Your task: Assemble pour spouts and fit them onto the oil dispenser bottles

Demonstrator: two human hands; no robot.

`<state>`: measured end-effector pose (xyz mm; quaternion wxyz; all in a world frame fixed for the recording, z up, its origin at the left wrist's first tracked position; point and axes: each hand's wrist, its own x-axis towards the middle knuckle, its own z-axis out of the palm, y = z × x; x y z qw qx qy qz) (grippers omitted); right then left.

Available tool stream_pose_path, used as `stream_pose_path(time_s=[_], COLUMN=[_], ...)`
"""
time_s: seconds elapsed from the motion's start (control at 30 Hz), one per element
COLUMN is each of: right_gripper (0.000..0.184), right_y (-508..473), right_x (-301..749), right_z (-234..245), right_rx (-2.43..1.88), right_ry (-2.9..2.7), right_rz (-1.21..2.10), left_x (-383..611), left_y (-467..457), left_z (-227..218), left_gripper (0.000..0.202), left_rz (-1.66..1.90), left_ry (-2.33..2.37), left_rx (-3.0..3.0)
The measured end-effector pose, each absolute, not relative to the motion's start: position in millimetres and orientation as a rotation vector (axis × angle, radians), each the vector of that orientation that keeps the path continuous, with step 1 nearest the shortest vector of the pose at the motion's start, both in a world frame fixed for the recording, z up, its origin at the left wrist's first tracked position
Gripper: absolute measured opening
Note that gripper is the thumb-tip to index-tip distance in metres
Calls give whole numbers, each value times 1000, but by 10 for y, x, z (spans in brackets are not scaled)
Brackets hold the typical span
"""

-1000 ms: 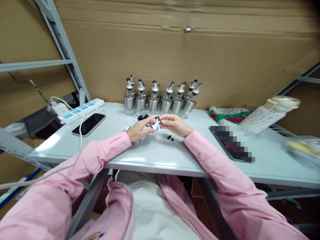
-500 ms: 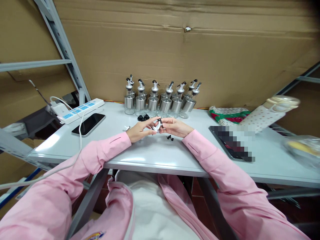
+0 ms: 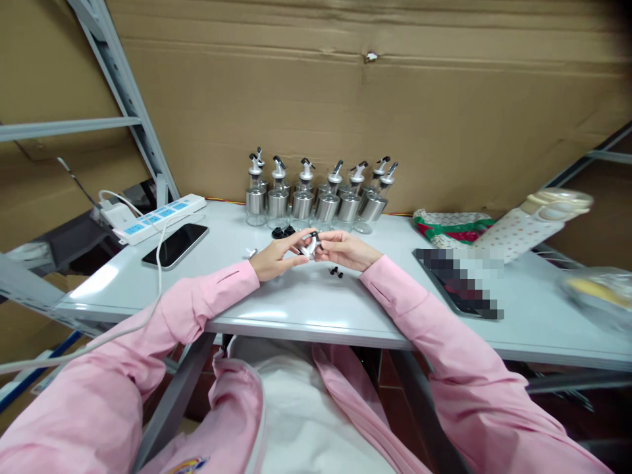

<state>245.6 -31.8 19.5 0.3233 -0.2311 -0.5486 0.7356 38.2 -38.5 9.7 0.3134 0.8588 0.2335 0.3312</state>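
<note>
"Pink sleeves (image 3: pixel 230 286) are nearest, reaching in from either side of a white top (image 3: pixel 301 408). And past them?"

"Pale grey and glossy, the surface (image 3: pixel 306 309), with the forearms over its front edge. A few tiny black parts (image 3: pixel 336 272) lie on it, just on the near side of the right hand (image 3: pixel 345 250)."

"How is that hand's grip?"

"Nearly closed: thumb and fingertips pinch the dark end of a white-and-black pourer spout (image 3: pixel 310 247). The left hand (image 3: pixel 276 258) is parted only as far as the spout, its thumb below and fingers above the pale body."

"So the spout sits between both hands?"

"Yes, held over the middle of the surface and partly hidden by fingers. How firmly each hand presses cannot be told."

"What is close by?"

"A small silvery piece (image 3: pixel 251 253) beside the left hand, partly covered by it, and round black pieces (image 3: pixel 282 232) just behind its fingers."

"Out to the sides?"

"Leftward, a phone (image 3: pixel 175 247) lies flat with a white power strip (image 3: pixel 162 220) behind it. Rightward are a dark flat device (image 3: pixel 442 280), partly pixelated, and a dotted white tumbler (image 3: pixel 518 230)."

"And farthest?"

"Glass-and-steel bottles (image 3: pixel 326 205), clustered upright and topped with similar spouts, before a cardboard wall (image 3: pixel 345 99)."
</note>
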Motion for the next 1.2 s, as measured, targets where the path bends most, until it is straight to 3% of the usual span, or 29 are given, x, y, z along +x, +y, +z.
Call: stream_pose_path(time_s=[1.2], right_gripper=[30], right_y=[-354], right_x=[2395], right_z=[195], right_rx=[-514], right_ry=[-1504], right_rz=[1975], left_x=[391], left_y=[-352], left_z=[28], left_gripper=[54], left_rz=[1103], left_ry=[631], left_rx=[2596])
